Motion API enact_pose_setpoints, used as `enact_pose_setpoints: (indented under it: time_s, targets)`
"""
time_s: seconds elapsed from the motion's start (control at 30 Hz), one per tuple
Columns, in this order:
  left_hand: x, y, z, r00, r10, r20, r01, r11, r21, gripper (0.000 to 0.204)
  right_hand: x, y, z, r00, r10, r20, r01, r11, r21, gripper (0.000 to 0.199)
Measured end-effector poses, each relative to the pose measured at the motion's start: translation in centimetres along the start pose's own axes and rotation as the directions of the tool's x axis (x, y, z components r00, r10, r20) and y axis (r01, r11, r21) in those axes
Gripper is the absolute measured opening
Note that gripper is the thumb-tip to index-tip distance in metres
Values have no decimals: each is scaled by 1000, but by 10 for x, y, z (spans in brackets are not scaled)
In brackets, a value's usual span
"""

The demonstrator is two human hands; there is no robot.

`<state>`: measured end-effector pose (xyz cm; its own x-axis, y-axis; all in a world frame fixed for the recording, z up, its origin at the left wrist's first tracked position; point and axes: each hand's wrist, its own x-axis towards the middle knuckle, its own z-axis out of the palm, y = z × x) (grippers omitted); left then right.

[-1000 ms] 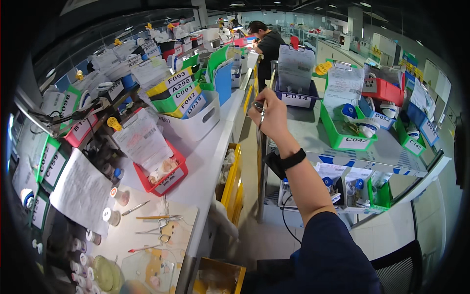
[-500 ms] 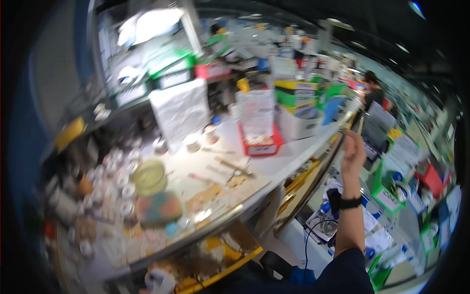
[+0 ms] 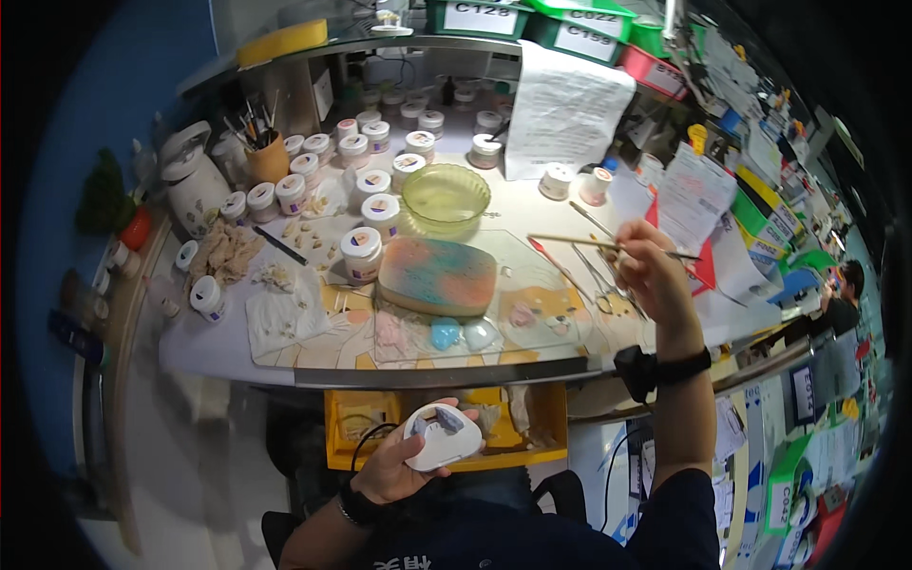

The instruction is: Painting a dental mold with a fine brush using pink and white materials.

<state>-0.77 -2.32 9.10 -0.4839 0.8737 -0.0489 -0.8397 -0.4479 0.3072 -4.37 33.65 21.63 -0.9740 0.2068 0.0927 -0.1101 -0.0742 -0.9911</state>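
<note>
The person sits at a cluttered surface [image 3: 228,347]. The left hand [image 3: 399,470] is down in the lap, below the surface edge, curled around a small white rounded holder [image 3: 443,437] carrying a greyish piece on top. The right hand [image 3: 651,271] is raised over the surface's right side, fingers pinched on a thin brush [image 3: 579,242] whose handle points left. Just left of it lie a speckled sponge pad [image 3: 439,275], a green glass bowl [image 3: 445,197] and many small white jars [image 3: 362,255].

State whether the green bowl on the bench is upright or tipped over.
Upright: the green bowl sits on its base among white jars, its round rim facing up and the inside visible.
</note>
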Motion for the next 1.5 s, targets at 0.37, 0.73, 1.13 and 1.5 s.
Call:
enact_pose_setpoints:
  time_s: [0.37, 0.73, 1.13, 1.5]
  targets:
    - [2, 21, -15, 992, 23, -122, -28, 999, -40, 67, 70, 12, 75, 981, -130, 145, 178, 903, -391, 16]
    - [3, 17, -19, 999, 18, -30, -24, 979, -204, 52, -18, 39, 99, 924, -238, 299, 380, 661, -648, 10]
    - [-6, 11, -24, 988, 133, -82, -131, 991, 21, 58, -94, 89, 120, 852, -445, 275, 521, 775, -359, 17]
    - [1, 13, -28, 1000, 13, -29, -14, 999, -38, 64, -85, 72, 99, 893, -388, 230, 426, 892, -150, 14]
